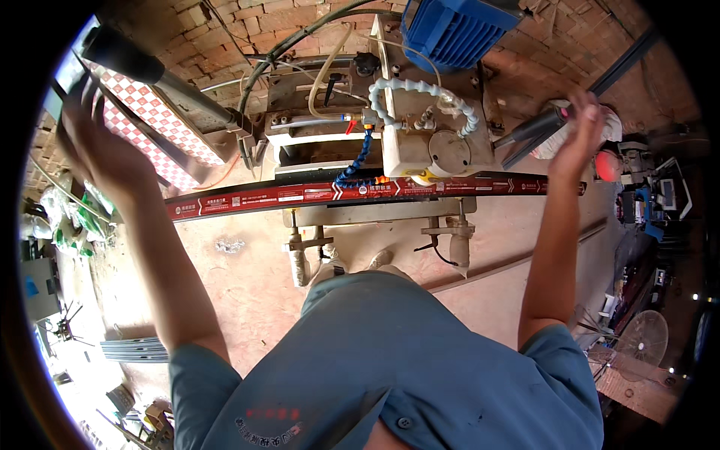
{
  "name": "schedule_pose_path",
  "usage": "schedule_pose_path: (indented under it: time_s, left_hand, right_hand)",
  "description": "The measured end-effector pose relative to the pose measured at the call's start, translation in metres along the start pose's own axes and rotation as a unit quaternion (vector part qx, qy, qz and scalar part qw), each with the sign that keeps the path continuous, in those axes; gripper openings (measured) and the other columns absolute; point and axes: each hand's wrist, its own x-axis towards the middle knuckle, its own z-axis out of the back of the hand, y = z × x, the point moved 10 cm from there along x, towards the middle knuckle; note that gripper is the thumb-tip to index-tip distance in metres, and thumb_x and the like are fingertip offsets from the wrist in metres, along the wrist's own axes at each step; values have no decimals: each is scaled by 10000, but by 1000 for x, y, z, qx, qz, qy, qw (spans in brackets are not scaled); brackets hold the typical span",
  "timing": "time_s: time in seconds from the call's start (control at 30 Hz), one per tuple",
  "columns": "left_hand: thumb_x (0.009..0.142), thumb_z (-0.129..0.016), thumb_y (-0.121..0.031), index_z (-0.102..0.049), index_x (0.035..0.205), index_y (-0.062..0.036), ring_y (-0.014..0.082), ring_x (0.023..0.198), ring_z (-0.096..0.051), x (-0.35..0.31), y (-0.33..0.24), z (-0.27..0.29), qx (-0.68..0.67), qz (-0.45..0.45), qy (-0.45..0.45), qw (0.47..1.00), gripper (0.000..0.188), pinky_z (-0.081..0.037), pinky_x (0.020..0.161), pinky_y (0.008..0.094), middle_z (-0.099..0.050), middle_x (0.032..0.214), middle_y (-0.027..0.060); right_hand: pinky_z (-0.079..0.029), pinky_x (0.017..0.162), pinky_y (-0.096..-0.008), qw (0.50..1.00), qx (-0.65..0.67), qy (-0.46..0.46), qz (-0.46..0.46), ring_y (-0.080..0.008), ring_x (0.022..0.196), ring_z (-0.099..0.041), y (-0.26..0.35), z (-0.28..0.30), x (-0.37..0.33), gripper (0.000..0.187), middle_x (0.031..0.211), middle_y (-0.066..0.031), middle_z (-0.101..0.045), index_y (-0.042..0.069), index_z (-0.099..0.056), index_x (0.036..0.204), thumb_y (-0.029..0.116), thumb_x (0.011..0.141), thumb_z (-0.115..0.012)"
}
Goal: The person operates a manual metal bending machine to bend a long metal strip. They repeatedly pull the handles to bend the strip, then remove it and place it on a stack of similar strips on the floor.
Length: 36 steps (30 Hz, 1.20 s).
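Observation:
My left hand is raised at the upper left, its blurred fingers stretched out beside a thick dark roller arm. No held thing shows in it. My right hand is up at the right with fingers extended, near the end of a dark bar; I see nothing gripped in it. Between my arms a long dark profile with red printed film lies across the machine bed. Above its middle stands a white machine head with a blue motor and a jointed blue coolant hose.
Two clamps with handles hang at the bed's front edge. A checked red-and-white panel leans at the upper left. Along the right stand a fan and assorted equipment. Grey strips lie on the floor at left.

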Motion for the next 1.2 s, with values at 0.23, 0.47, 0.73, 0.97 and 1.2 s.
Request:
schedule_pose_path:
  time_s: [0.23,0.47,0.73,0.97,1.2]
  left_hand:
    - [1009,-490,-302,-542,873,-26,144,608,-415,56,60,-58,-186,250,172,934,312,-390,695,279,-466,693,29]
    - [932,-545,-120,-641,1089,68,118,620,-397,53,64,-35,-198,230,96,948,263,-373,645,264,-423,691,2]
    - [933,-506,-140,-434,690,-81,132,592,-371,4,18,1,-187,200,71,959,260,-355,626,296,-335,634,2]
    - [932,-486,-172,-337,660,-131,125,553,-323,-22,6,23,-260,203,129,935,314,-336,633,315,-296,574,1]
    - [925,-464,-165,-321,673,-152,120,563,-299,-26,6,26,-234,199,86,948,291,-306,647,324,-291,586,-15]
  right_hand:
    - [-436,560,-290,968,149,66,-190,-135,574,-508,-39,-57,-33,246,639,-28,-517,29,-570,878,225,874,-719]
    - [-368,479,-292,965,161,81,-191,-122,491,-432,-40,-61,-33,298,564,3,-425,95,-462,713,161,871,-706]
    - [-360,462,-280,966,175,64,-180,-123,458,-401,-49,-59,-32,321,547,-3,-411,101,-427,691,126,870,-692]
    - [-364,464,-303,968,163,74,-174,-134,452,-408,-51,-62,-34,338,542,-3,-403,102,-400,684,118,877,-677]
    - [-347,473,-289,965,162,70,-194,-126,467,-387,-55,-60,-35,305,546,0,-395,101,-421,688,104,873,-664]
